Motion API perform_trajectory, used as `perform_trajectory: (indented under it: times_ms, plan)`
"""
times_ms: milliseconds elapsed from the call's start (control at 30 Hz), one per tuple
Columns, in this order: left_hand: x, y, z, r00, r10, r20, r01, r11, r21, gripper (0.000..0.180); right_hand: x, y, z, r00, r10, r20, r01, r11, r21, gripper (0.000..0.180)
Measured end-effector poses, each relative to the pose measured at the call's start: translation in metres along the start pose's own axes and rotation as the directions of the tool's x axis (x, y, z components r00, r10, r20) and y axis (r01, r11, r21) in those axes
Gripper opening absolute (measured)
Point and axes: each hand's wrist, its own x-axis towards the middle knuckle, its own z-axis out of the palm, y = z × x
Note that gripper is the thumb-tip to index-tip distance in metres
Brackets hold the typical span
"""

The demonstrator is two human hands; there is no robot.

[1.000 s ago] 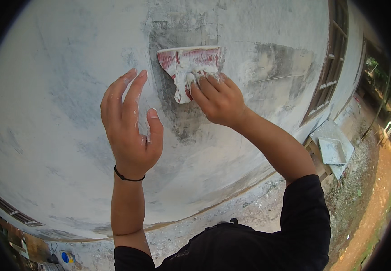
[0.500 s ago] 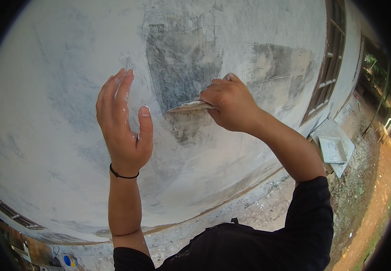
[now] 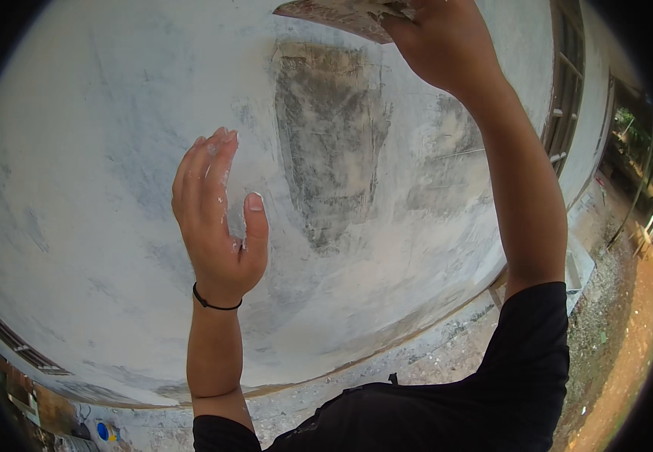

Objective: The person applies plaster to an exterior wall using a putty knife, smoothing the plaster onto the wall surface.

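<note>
High on the white-skimmed wall (image 3: 153, 90), my right hand (image 3: 458, 49) is closed around a flat plastering trowel (image 3: 334, 16). Its broad blade is smeared with pale and brownish filler, and the upper frame edge cuts it off; my fist hides the handle. Below the blade lies a rough dark grey patch (image 3: 326, 135) with lighter streaks. My left hand (image 3: 224, 218) is raised in front of the wall, left of that patch. Its fingers are stretched upward, thumb apart, holding nothing, with white paste on fingertips and thumb. Whether it touches the wall I cannot tell.
A barred brown window (image 3: 565, 83) stands at the right, behind my right forearm. Beyond my upper arm a pale board (image 3: 581, 271) partly shows on the ground. A vent grille (image 3: 17, 339) and a blue-and-yellow bucket (image 3: 106, 432) are at the lower left.
My right hand has swept the trowel upward from the lower part of the dark patch to the top edge of the view. My left hand keeps its open pose.
</note>
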Motion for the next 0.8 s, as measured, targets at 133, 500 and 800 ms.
perform_trajectory:
  times_ms: [133, 500, 800]
  plan:
    - [-0.002, 0.001, 0.004, 1.000, -0.010, -0.019, 0.009, 0.999, -0.038, 0.045, -0.028, 0.009, 0.042, 0.920, -0.317, -0.230, 0.247, 0.925, -0.289, 0.020]
    - [-0.032, 0.001, 0.005, 0.992, -0.094, 0.081, 0.102, 0.990, -0.101, 0.046, -0.175, -0.035, 0.115, 0.930, -0.369, -0.002, 0.340, 0.860, -0.380, 0.013]
    - [-0.085, 0.019, 0.002, 0.958, -0.213, 0.191, 0.245, 0.956, -0.160, 0.045, -0.256, -0.082, 0.068, 0.989, -0.059, 0.133, 0.080, 0.984, -0.160, 0.019]
